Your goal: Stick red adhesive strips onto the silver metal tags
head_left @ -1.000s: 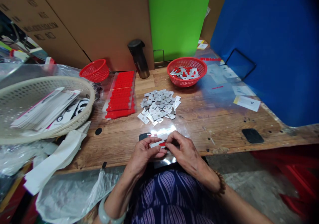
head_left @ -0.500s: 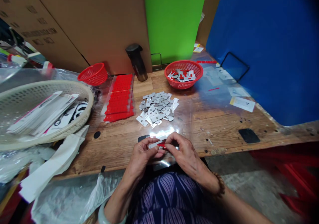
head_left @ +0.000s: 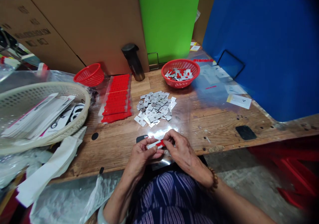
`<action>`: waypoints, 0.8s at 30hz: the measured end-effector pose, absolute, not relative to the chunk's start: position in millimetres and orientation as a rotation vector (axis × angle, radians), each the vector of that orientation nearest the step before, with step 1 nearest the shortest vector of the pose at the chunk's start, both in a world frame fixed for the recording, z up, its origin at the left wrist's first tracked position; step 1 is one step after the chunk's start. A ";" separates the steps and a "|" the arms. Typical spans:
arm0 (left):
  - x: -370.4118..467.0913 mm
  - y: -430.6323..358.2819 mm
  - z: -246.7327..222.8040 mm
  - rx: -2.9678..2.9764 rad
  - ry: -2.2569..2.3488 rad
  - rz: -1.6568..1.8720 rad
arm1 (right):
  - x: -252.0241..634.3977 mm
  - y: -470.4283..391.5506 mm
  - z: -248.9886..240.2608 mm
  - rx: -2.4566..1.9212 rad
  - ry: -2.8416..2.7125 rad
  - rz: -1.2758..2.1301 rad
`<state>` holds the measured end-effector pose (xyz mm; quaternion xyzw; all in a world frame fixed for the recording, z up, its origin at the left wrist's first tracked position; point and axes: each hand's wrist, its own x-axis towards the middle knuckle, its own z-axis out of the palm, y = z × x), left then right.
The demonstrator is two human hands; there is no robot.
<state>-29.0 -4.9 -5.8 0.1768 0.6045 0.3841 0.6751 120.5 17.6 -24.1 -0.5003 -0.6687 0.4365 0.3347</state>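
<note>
My left hand (head_left: 142,154) pinches a small silver-white plate (head_left: 152,145) between thumb and fingers, close to the table's front edge. My right hand (head_left: 179,148) has its thumb and index finger closed on a small red piece (head_left: 160,143), which lies against the plate's right part. Just beyond my hands is a loose pile of silver plates (head_left: 156,108). Left of the pile, sheets of red pieces (head_left: 117,99) lie stacked. Behind it, a red basket (head_left: 180,83) holds silver plates with red parts on them.
A large cream basket (head_left: 83,117) with printed cards stands at the left. Behind are a small red basket (head_left: 90,75), a dark bottle (head_left: 134,63) and a cardboard wall (head_left: 99,21). A blue board (head_left: 269,51) rises at the right, near a black pad (head_left: 245,132).
The red piece now sits flatter along the plate, with my right fingers at its right end. The whole view has shifted slightly.
</note>
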 end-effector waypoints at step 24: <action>-29.3 -8.9 -17.2 0.421 1.346 0.934 | 116.9 17.6 -30.4 -1.357 -1.871 0.962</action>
